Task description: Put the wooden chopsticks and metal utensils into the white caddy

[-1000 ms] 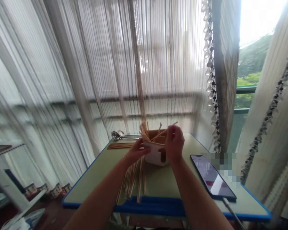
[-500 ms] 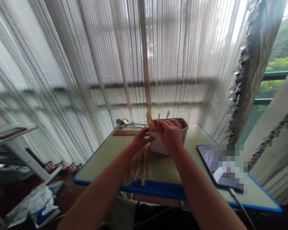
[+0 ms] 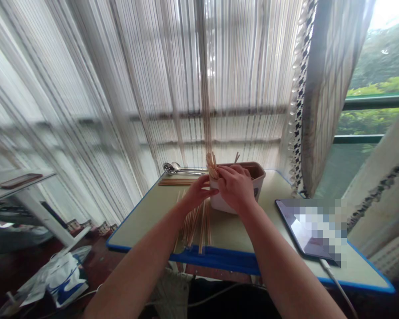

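Observation:
A white container (image 3: 222, 206) with a brown rim stands on the table in front of me. Pale wooden chopsticks (image 3: 210, 165) stick up in a bundle at its left end. My left hand (image 3: 197, 195) is at that end, fingers and thumb curled around the container's corner. Over the front rim, my right hand (image 3: 236, 186) is bent with its fingertips against the chopsticks; the finger ends are partly hidden. Many loose chopsticks (image 3: 194, 226) lie fanned out below my left hand, toward the front edge.
Behind the left hand lie a row of brown chopsticks (image 3: 176, 182) and a metal skimmer (image 3: 169, 168) beside another ladle. A tablet (image 3: 301, 230) with a cable is on the right of the blue-edged table (image 3: 142, 212). Curtains hang behind. A plastic bag (image 3: 64, 279) lies on the floor.
My right hand's fingers have shifted left over the rim toward the bundle. A stick that stood apart above them now stands close against the bundle. The view has turned slightly right.

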A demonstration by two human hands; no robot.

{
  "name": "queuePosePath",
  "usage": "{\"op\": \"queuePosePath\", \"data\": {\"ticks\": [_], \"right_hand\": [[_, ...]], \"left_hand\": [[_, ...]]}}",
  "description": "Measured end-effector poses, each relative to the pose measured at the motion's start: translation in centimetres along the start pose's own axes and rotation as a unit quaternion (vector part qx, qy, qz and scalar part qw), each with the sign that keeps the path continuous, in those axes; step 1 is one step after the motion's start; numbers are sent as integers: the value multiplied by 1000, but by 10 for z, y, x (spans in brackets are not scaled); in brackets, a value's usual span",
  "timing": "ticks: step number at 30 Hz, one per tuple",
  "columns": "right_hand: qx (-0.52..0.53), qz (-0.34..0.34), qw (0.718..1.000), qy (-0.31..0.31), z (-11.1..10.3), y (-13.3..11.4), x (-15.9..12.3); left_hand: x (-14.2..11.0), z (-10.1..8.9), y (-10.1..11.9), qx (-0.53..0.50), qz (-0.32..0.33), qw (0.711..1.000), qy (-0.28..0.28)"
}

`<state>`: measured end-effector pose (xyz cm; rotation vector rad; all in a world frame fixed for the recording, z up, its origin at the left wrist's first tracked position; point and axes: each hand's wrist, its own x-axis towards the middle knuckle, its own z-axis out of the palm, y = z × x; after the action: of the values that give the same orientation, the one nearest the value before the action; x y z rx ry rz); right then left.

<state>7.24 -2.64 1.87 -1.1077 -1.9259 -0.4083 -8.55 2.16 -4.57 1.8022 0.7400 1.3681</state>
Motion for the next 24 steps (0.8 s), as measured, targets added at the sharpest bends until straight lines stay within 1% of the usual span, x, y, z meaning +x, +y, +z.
{"op": "queuePosePath", "data": {"ticks": [2,5,8,9,11,13,15,17,20,24], "right_hand": [[-11,16,1000,-5,-1,-6,0],[-33,68,997,-6,3,-10,2],[-29,109,993,-40,7,-10,10],[-18,121,991,-45,7,-9,14],[23,134,990,-34,7,-9,22],[98,134,986,-19,7,-11,30],[175,134,975,-35,10,-13,38],[224,151,961,-56,16,-14,44],[238,187,952,-40,26,-11,54],[235,199,951,-37,31,-7,67]], "left_hand": [[-1,1,-1,-1,4,1000,2],[-3,3,-1,15,-8,1000,8],[-3,4,1,43,-33,998,19],[-3,5,1,48,-39,998,22],[-3,5,1,49,-44,998,22],[-3,6,-1,40,-44,998,23],[-3,7,-3,32,-45,998,29],[-2,8,-6,28,-51,998,36],[-2,9,-7,20,-58,997,42],[-2,12,-5,15,-57,997,51]]}}
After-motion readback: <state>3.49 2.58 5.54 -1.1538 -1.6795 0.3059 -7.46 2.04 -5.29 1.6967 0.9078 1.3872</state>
